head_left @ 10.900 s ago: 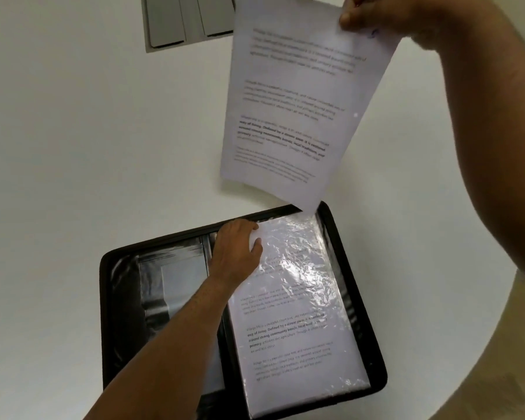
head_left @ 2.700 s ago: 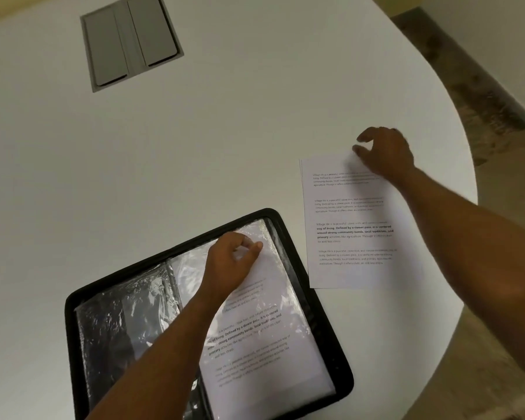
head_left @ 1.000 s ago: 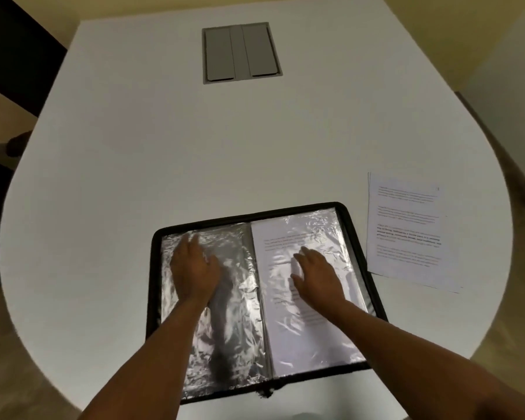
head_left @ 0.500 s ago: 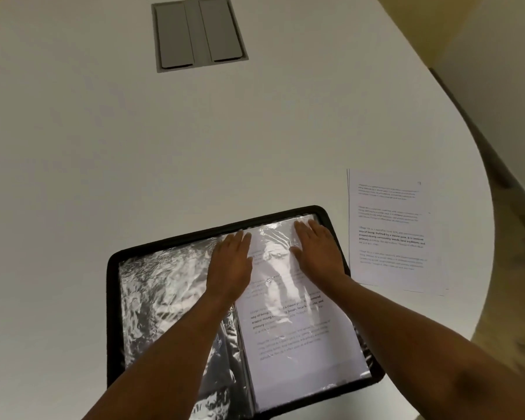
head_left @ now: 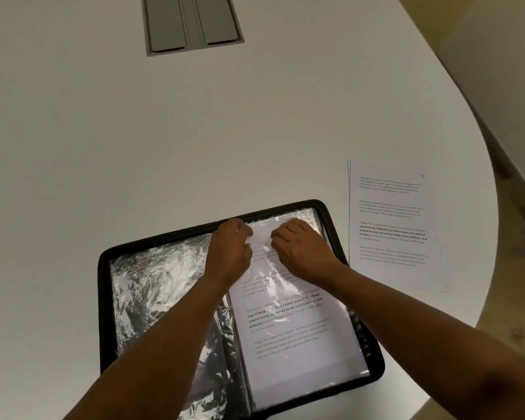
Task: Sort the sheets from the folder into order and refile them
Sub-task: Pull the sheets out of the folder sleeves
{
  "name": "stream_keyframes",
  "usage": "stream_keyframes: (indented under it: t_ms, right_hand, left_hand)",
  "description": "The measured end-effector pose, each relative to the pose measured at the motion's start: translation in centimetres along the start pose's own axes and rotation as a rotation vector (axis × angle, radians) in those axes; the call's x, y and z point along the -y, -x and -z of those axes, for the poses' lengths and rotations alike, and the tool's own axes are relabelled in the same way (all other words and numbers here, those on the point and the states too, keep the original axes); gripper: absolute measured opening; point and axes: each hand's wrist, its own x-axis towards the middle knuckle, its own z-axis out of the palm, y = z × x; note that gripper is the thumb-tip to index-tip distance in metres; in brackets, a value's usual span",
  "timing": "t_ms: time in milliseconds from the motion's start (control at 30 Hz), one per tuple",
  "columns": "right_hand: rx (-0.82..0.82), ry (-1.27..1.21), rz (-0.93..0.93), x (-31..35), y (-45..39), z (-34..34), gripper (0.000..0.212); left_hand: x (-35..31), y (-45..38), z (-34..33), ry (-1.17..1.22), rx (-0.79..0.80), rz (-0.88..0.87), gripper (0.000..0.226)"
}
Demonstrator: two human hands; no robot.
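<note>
A black folder (head_left: pixel 103 301) lies open on the white table, with crinkled clear sleeves on its left page (head_left: pixel 158 286). Its right page holds a printed sheet (head_left: pixel 294 334) inside a plastic sleeve. My left hand (head_left: pixel 229 253) and my right hand (head_left: pixel 300 250) are side by side at the top edge of that sleeve, fingers curled, pinching the sleeve's opening and the top of the sheet. To the right of the folder a small stack of loose printed sheets (head_left: pixel 391 225) lies flat on the table.
The white table (head_left: pixel 194 131) curves off to the right, with its edge just beyond the loose sheets. A grey cable hatch (head_left: pixel 193 22) is set into the tabletop at the far side. Floor shows past the right edge.
Both hands moved from lying flat on the sleeve to its top edge, and their fingers have curled to pinch it. The loose stack has not moved.
</note>
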Motion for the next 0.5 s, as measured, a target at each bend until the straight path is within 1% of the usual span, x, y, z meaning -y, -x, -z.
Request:
stream_keyframes:
  t_ms: [100, 133, 200, 267, 333, 367, 400, 500]
  right_hand:
    - [0.064, -0.043, 0.034, 0.0, -0.1, 1.2, 0.003]
    - [0.086, -0.061, 0.024, 0.0, -0.2, 1.7, 0.003]
    - [0.136, -0.109, -0.015, -0.3, -0.3, 2.4, 0.009]
    - [0.186, -0.167, -0.108, -0.4, -0.4, 3.1, 0.022]
    - [0.263, -0.208, -0.233, -0.4, -1.1, 3.8, 0.035]
    - [0.311, -0.189, -0.279, -0.5, -1.7, 4.0, 0.037]
    - [0.358, -0.151, -0.301, -0.7, -2.3, 4.1, 0.036]
    - [0.507, -0.035, -0.306, -1.5, -4.4, 3.7, 0.019]
  left_hand:
    - [-0.1, 0.2, 0.7, 0.068, -0.019, 0.002, 0.034]
    - [0.0, 0.3, 0.8, 0.072, -0.031, -0.009, 0.033]
    - [0.4, 0.4, 1.0, 0.049, -0.048, -0.034, 0.022]
    - [0.7, 0.6, 1.2, 0.024, -0.043, -0.040, 0.012]
    - [0.7, 0.7, 1.4, 0.027, -0.041, -0.032, 0.010]
    - [0.4, 0.8, 1.5, 0.039, -0.046, -0.023, 0.009]
    - [0.1, 0.9, 1.6, 0.056, -0.049, -0.015, 0.009]
    - [-0.3, 1.5, 1.4, 0.070, -0.030, -0.011, 0.007]
